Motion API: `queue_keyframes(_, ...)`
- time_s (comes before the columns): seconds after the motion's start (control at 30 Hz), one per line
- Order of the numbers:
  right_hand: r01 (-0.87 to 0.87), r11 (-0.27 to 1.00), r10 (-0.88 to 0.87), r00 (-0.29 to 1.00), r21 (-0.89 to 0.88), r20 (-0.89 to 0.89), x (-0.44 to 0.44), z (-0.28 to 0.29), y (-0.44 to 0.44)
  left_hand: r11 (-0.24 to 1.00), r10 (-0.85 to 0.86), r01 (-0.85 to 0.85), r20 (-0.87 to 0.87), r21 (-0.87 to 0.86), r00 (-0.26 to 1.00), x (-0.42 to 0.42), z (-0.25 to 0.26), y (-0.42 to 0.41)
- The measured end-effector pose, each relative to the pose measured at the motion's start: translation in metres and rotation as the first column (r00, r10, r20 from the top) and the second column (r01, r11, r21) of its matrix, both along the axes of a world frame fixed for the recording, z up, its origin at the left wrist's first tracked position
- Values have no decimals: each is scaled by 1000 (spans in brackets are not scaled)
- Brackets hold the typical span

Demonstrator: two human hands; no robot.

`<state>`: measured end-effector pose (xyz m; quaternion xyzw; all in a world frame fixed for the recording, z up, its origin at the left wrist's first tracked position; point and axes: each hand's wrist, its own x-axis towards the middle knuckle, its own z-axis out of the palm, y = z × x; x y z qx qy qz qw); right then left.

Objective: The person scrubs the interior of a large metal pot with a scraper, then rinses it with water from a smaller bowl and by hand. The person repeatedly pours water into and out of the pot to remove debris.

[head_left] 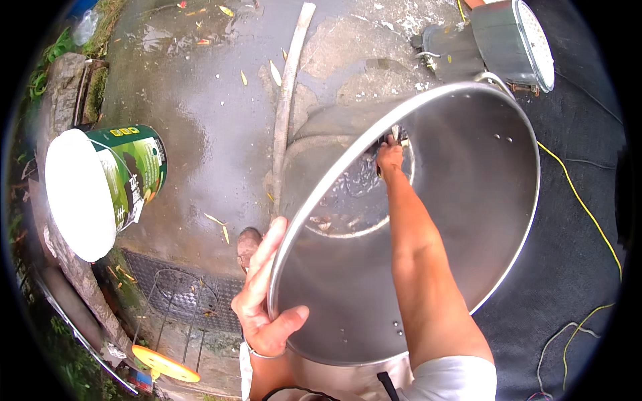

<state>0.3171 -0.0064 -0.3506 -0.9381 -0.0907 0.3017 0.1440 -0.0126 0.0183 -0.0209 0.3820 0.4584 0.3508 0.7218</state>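
A large metal pot (476, 165) is tipped so that I look into its mouth. My left hand (266, 295) grips the rim at the near left, thumb inside and fingers outside. Deep inside the pot, my right hand (390, 154) is closed around a small dark and pale object by the far edge of the bottom; its kind cannot be told. Murky water (358, 188) with light scraps lies at the bottom of the pot.
A green printed bucket with white lid (80, 195) stands left on wet concrete. A wooden strip (291, 90) lies beyond the pot. Upper right is another metal vessel (501, 45). A yellow cord (577, 185) crosses black matting. A metal cover (185, 290) and orange disc (165, 363) are lower left.
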Motion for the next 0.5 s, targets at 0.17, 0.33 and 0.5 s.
queue_keyframes(0.17,531,748,-410,842,398,-350,-40,-4,-55,998,-37,35,36,55,999,-11,-7,-1)
queue_keyframes(0.33,-411,896,403,911,-165,-81,-62,25,-97,989,-29,21,51,148,998,-5,-10,8)
queue_keyframes(0.5,-548,834,542,836,-63,-89,29,7,-13,999,24,-26,108,19,994,4,-7,5)
